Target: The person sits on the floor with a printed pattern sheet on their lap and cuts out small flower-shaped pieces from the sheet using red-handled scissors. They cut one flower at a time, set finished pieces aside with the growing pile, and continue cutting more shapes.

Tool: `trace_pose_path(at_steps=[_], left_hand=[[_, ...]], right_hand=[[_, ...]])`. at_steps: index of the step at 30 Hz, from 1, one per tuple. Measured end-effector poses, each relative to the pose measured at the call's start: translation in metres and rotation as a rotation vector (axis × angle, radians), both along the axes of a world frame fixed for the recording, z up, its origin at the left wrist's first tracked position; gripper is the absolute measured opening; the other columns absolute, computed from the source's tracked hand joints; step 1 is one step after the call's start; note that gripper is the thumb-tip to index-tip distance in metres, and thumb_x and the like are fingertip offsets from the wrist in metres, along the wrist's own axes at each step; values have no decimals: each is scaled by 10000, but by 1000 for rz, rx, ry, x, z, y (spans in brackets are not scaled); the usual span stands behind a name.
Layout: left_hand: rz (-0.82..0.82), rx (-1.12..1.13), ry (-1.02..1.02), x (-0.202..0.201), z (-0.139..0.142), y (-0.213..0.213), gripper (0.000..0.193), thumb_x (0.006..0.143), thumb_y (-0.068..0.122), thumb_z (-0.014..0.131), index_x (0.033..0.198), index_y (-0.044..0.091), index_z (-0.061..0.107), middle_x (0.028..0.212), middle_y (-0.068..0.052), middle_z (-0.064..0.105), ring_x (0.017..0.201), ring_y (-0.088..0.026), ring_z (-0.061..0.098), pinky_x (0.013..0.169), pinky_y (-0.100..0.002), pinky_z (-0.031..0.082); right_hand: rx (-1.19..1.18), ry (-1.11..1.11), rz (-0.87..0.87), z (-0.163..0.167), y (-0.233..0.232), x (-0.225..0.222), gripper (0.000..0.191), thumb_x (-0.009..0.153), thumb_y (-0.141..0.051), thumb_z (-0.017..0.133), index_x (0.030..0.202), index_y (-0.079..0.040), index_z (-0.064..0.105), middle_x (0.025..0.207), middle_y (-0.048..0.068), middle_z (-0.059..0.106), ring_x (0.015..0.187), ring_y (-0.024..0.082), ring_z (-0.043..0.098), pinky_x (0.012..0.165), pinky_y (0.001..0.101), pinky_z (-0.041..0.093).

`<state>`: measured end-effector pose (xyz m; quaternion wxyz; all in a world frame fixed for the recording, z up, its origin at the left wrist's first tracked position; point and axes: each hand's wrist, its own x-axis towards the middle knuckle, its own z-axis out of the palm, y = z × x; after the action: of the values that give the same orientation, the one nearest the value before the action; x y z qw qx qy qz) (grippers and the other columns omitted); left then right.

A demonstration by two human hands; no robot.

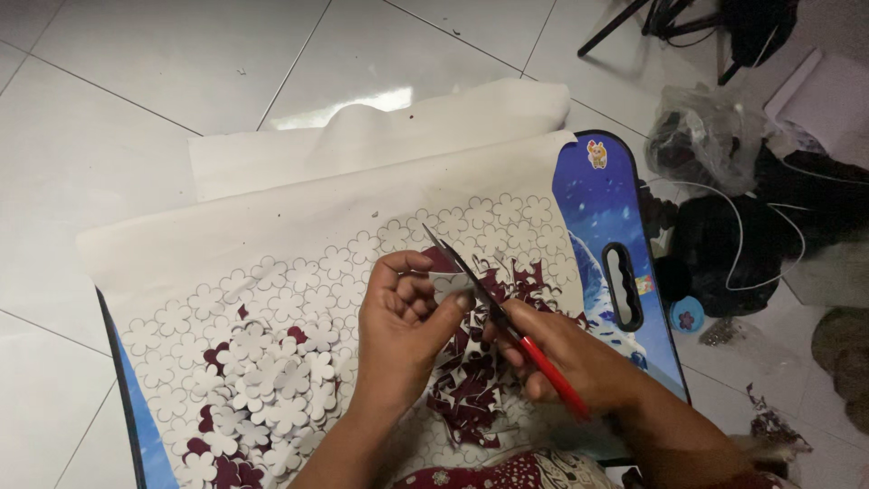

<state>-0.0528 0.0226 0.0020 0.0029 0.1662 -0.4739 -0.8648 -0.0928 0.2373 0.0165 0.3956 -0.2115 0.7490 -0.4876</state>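
My left hand (401,321) pinches a small white piece of sheet (450,287) at its fingertips, over the middle of the board. My right hand (568,358) grips red-handled scissors (507,317), whose dark blades point up and to the left, touching the white piece. Under both hands lies a large cream sheet (299,217) marked with rows of flower outlines. A pile of cut white flower shapes (276,380) rests on it to the left. Dark red offcuts (475,389) lie below my hands.
The sheet lies on a blue folding board (602,195) with a black handle slot, set on a white tiled floor (136,91). Plastic bags, dark cloth and white cables (742,208) crowd the right side. Black stand legs (634,18) are at the top right.
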Motion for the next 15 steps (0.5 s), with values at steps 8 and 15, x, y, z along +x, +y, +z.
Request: trace_pose_path(at_steps=[8, 15], left_hand=[[-87, -103, -14, -2, 0, -10, 445, 848, -72, 765, 1211, -4, 518, 878, -42, 580, 739, -67, 583, 613, -177, 515], [-92, -103, -24, -4, 7, -17, 448, 839, -53, 749, 1216, 20, 518, 919, -74, 672, 798, -89, 670, 683, -194, 565]], right_hand=[[0, 59, 46, 3, 3, -3, 1119, 688, -1025, 452, 1213, -47, 592, 734, -36, 522, 622, 121, 530, 546, 308, 429], [2, 71, 52, -3, 4, -3, 1064, 676, -1034, 415, 1087, -71, 603, 642, -46, 486, 565, 124, 500, 512, 314, 392]])
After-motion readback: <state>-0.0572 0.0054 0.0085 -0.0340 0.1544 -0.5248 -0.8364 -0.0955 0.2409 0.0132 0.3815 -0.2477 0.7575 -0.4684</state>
